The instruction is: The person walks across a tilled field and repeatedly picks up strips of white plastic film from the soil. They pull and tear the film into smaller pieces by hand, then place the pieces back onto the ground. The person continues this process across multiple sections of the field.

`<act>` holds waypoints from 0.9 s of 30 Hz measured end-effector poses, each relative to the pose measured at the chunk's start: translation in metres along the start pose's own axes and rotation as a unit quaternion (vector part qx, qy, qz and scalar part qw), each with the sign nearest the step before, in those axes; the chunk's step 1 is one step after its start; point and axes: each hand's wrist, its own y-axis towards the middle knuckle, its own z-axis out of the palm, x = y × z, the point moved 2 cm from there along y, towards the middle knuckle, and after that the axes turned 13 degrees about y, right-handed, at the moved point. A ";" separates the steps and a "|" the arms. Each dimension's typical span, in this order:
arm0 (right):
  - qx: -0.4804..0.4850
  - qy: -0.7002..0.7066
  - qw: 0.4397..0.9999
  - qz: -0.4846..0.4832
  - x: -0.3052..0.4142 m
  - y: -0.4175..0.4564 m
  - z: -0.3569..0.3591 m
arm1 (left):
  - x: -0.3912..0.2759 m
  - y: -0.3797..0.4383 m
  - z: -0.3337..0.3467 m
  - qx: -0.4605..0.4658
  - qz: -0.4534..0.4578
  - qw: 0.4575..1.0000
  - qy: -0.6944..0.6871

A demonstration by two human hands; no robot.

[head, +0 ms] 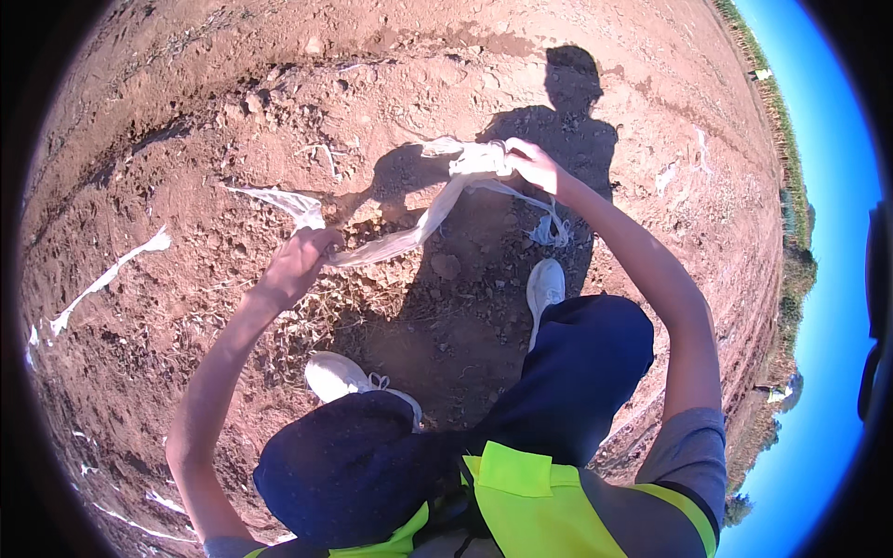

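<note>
A long strip of thin whitish plastic film stretches between my two hands above bare soil. My left hand grips it near one end, and a loose tail points away to the left. In my right hand is a bunched, crumpled part of the film, with a thin strand and a small tangle dangling below it. The middle of the strip sags between the hands. My shadow falls on the soil behind the film.
My white shoes stand on dry, cloddy soil with straw. A torn film strip lies at the left, and more scraps at the lower left. Small film pieces lie at the right. Distant people in bright clothing stand near the green field edge.
</note>
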 end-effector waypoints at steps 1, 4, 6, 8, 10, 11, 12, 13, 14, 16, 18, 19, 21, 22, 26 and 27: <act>-0.040 0.103 0.994 0.016 0.024 -0.006 0.006 | 0.001 0.017 0.002 0.039 -0.062 0.994 -0.084; 0.040 0.362 0.931 0.017 0.115 0.020 0.073 | 0.031 0.010 -0.024 0.027 -0.068 0.997 0.033; 0.189 0.391 0.900 -0.037 0.144 0.019 0.047 | -0.014 0.070 -0.052 0.121 -0.126 0.979 -0.109; 0.211 0.361 0.904 -0.088 0.162 0.058 0.083 | 0.000 0.072 -0.055 0.148 -0.170 0.948 -0.225; 0.086 0.169 0.975 -0.112 0.228 0.067 0.127 | 0.030 0.055 -0.065 0.061 -0.170 0.917 -0.354; 0.069 0.082 0.987 -0.116 0.245 0.049 0.118 | 0.006 0.076 -0.061 0.033 -0.162 0.876 -0.453; 0.091 0.084 0.981 -0.151 0.268 0.050 0.143 | 0.018 0.060 -0.074 0.011 -0.197 0.875 -0.443; 0.098 0.077 0.977 -0.173 0.279 0.046 0.155 | 0.020 0.055 -0.076 -0.005 -0.217 0.868 -0.446; 0.117 0.064 0.963 -0.235 0.283 0.059 0.164 | 0.028 0.053 -0.074 -0.059 -0.227 0.851 -0.470; 0.171 0.061 0.948 -0.260 0.285 0.063 0.177 | 0.032 0.042 -0.085 -0.071 -0.239 0.863 -0.440; 0.183 0.108 0.953 -0.217 0.271 0.057 0.166 | 0.035 0.045 -0.075 -0.075 -0.245 0.863 -0.435; 0.179 0.147 0.949 -0.212 0.253 0.059 0.166 | 0.039 0.045 -0.071 -0.065 -0.254 0.861 -0.435; 0.179 0.164 0.955 -0.169 0.212 0.079 0.160 | 0.041 0.046 -0.073 -0.034 -0.277 0.883 -0.376; 0.183 0.202 0.949 -0.160 0.190 0.084 0.162 | 0.044 0.044 -0.071 -0.022 -0.290 0.888 -0.355; 0.114 0.184 0.974 -0.068 0.143 0.085 0.175 | 0.055 0.032 -0.058 0.002 -0.361 0.895 -0.262; 0.186 0.179 0.966 0.019 0.133 0.081 0.186 | 0.058 0.018 -0.055 0.011 -0.390 0.891 -0.234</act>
